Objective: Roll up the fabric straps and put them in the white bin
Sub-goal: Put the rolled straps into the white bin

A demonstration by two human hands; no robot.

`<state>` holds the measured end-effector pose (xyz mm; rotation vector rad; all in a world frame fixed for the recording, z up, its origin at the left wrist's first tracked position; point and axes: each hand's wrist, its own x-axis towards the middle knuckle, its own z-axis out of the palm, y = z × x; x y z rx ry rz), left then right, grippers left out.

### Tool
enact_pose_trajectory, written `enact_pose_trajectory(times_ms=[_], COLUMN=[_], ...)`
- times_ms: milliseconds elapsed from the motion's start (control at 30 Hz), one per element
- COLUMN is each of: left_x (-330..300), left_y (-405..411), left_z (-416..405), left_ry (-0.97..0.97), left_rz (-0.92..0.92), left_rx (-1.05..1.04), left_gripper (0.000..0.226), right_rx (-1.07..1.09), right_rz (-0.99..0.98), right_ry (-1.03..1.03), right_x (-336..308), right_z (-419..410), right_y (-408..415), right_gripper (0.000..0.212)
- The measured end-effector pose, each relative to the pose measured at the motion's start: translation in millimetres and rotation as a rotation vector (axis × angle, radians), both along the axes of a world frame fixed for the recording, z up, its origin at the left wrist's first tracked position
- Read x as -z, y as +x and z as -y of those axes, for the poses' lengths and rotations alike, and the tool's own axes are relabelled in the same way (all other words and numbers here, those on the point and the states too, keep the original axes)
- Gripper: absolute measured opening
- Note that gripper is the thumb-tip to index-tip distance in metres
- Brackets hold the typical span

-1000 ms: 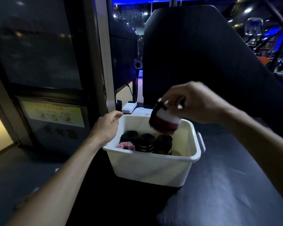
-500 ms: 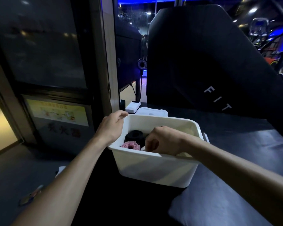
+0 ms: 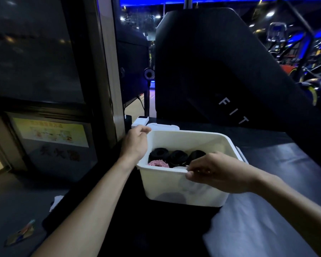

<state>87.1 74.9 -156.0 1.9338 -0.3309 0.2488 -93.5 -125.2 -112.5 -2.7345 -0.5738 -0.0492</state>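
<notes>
Gripping hand, left: left hand (image 3: 135,143) curled over the far-left corner of the white bin (image 3: 185,190).
Bin contents: pink rolled strap (image 3: 158,162) front left; three black rolled straps (image 3: 177,157) in a row behind it.
Right hand (image 3: 219,173): fingers curled over the bin's near rim, thumb outside; whether they pinch a strap cannot be told.
Support: dark table (image 3: 258,229).
</notes>
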Motion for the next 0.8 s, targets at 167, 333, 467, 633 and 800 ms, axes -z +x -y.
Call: enact_pose_trajectory(times_ms=[167,333,467,633,800], left_x=[-8,-17,7,67,83], left_y=[-10,-12,33,94,119], left_z=[70,97,60,8,9], left_ry=[-0.058,-0.125,-0.091,0.401,0.624], left_rz=[-0.053,-0.024,-0.028,-0.342,-0.406], left_rx=[0.011,0.123,0.0,-0.221,-0.324], left_gripper=[0.032,0.034,0.021,0.063,0.09], right_rx=[0.211,0.376,0.396,0.399,0.417], right_rz=[0.196,0.389,0.376,0.416,0.441], right_ry=[-0.018,-0.04,-0.036,-0.023,-0.056], right_x=[16,29,31,35,38], right_z=[42,67,64,61,63], right_y=[-14,-23,-20,-19,-17], right_gripper=[0.046,0.044,0.038,0.044,0.048])
